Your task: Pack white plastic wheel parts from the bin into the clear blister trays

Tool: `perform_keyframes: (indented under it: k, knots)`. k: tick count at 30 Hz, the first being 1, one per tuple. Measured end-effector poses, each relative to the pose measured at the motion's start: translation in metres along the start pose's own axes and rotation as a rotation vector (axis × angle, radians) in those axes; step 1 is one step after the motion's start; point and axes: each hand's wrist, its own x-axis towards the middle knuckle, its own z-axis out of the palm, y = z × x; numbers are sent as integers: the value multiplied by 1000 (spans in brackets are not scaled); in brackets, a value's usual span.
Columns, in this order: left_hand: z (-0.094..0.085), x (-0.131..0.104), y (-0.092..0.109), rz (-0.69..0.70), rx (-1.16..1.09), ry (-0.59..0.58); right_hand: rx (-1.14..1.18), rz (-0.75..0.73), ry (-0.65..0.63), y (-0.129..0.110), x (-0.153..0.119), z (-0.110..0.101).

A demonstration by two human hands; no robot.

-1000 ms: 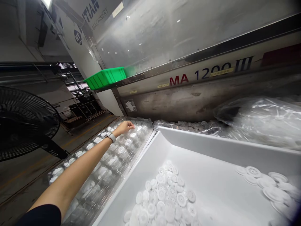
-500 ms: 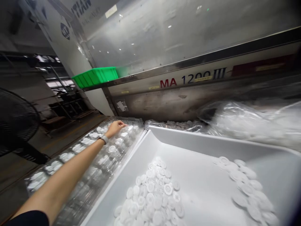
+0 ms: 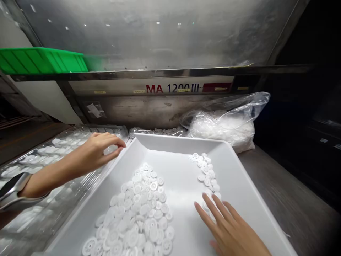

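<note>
Left hand [image 3: 93, 151]: over clear tray [image 3: 64, 206]; fingers curled, tips nearly meeting; cannot tell if pinching anything.
Discs [image 3: 144, 209]: in bin [image 3: 183, 188]; likely light, stiff, slippery; grip by rims.
Right hand [image 3: 231, 224]: fingers spread at smaller heap [image 3: 206, 169].

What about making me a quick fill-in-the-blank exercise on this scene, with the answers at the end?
1. The watch is worn on the person's own ____ arm.
2. The bin on the ledge is coloured ____.
3. The red letters printed before 1200 on the machine are ____.
4. Of the two heaps of white discs in the white tray, the one by the right hand is the ____ in size.

Missing words: left; green; MA; smaller.
</note>
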Motion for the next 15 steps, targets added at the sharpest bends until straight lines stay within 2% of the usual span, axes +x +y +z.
perform_keyframes:
  k: [3, 6, 9, 13, 15]
  knots:
    - [-3, -11, 42, 135, -26, -14, -6, -13, -68, 0, 9, 26]
    - [-5, -20, 63, 220, -20, -33, 14, 17, -146, 1, 24, 39]
    - [-7, -27, 72, 278, -3, -49, 39, 96, -199, 6, 41, 46]
    - [-13, -40, 74, 327, -47, -51, 12, 359, -220, 11, 64, 59]
    - [-18, -49, 75, 287, -105, -11, -20, 484, -218, 14, 75, 65]
